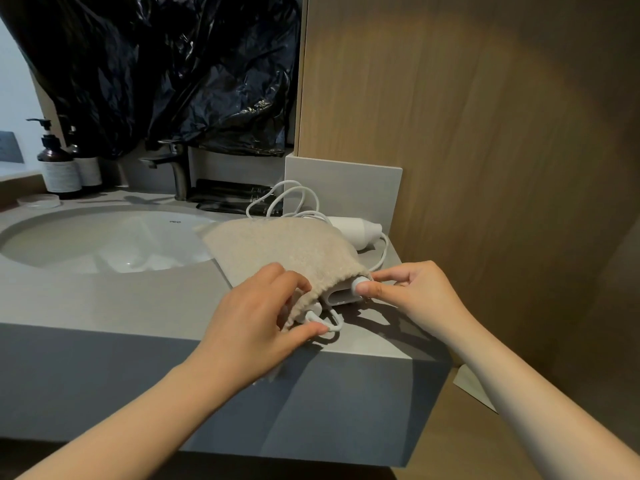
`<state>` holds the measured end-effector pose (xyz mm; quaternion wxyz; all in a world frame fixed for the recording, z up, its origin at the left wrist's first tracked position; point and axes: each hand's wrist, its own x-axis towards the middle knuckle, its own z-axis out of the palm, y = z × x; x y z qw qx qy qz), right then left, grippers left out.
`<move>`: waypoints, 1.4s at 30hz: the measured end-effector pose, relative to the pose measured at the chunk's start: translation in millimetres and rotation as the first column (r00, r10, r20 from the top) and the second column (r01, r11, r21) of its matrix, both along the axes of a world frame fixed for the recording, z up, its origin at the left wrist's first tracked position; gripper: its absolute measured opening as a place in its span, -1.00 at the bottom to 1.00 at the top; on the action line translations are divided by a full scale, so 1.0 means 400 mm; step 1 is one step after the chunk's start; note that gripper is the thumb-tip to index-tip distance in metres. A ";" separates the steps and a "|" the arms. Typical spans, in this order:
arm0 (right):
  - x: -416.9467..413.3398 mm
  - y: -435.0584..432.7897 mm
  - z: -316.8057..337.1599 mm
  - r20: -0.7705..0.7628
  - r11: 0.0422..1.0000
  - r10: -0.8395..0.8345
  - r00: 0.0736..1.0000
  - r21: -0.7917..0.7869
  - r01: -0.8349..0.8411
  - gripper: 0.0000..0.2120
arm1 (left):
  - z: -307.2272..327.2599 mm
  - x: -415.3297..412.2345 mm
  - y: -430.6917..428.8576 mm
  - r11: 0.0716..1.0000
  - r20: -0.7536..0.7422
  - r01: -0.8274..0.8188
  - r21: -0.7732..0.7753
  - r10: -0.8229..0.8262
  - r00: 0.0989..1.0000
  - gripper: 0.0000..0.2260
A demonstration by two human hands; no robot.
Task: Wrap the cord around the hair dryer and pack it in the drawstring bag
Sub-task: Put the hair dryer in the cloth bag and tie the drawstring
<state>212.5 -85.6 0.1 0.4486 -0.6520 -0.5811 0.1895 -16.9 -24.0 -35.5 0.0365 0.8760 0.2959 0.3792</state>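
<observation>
A beige knitted drawstring bag point(277, 247) lies on the grey counter point(104, 306), its mouth toward me. A white hollow part point(337, 296) pokes out of that mouth. Behind the bag, a white hair dryer body point(360, 232) shows, with its white cord point(294, 195) in loose loops behind the bag and running down its right side. My left hand point(256, 320) grips the left rim of the bag's mouth, thumb on a white cord loop point(334, 323). My right hand point(415, 292) pinches the round white end at the mouth's right side. What lies inside the bag is hidden.
A white sink basin point(104, 237) and dark faucet point(173, 168) sit to the left, with pump bottles point(59, 164) and a small dish point(38, 200) beyond. Black packets point(235, 199) lie behind the cord. A wood panel point(485, 133) bounds the right; black plastic point(156, 71) hangs above.
</observation>
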 end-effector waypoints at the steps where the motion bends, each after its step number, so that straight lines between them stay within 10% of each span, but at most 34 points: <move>1: -0.001 -0.001 -0.003 0.004 1.000 -0.012 1.000 0.006 0.012 -0.79 | -0.002 0.002 0.009 1.000 -0.027 -0.004 0.019 0.004 1.000 -0.48; 8: 0.000 -0.021 -0.013 0.065 0.996 -0.083 0.994 0.030 0.081 -0.83 | 0.002 0.026 0.039 0.978 -0.029 0.079 -0.193 -0.087 0.996 -0.18; 13: 0.023 -0.041 -0.029 0.150 0.978 -0.090 0.985 -0.173 0.116 -0.37 | -0.008 0.004 0.027 0.982 -0.027 0.083 -0.170 -0.089 0.996 -0.29; 22: 0.010 -0.025 -0.011 0.273 0.995 -0.048 0.961 -0.076 0.072 -0.73 | 0.018 -0.021 0.025 0.997 0.039 0.071 0.039 -0.072 0.997 -0.60; 30: -0.066 -0.024 0.116 -0.102 0.996 0.053 0.993 0.076 -0.045 -0.70 | 0.074 -0.057 0.021 0.999 0.207 0.038 0.029 -0.043 0.977 -0.64; 35: -0.079 -0.016 0.183 -0.637 0.974 0.202 0.744 0.213 -0.082 -0.81 | 0.116 -0.062 0.013 0.998 0.288 0.020 -0.061 -0.002 0.958 -0.75; 42: -0.054 -0.028 0.188 -0.561 0.987 0.097 0.822 0.159 -0.008 -0.87 | 0.126 -0.083 -0.022 0.903 0.252 0.036 -0.429 0.081 0.964 -0.63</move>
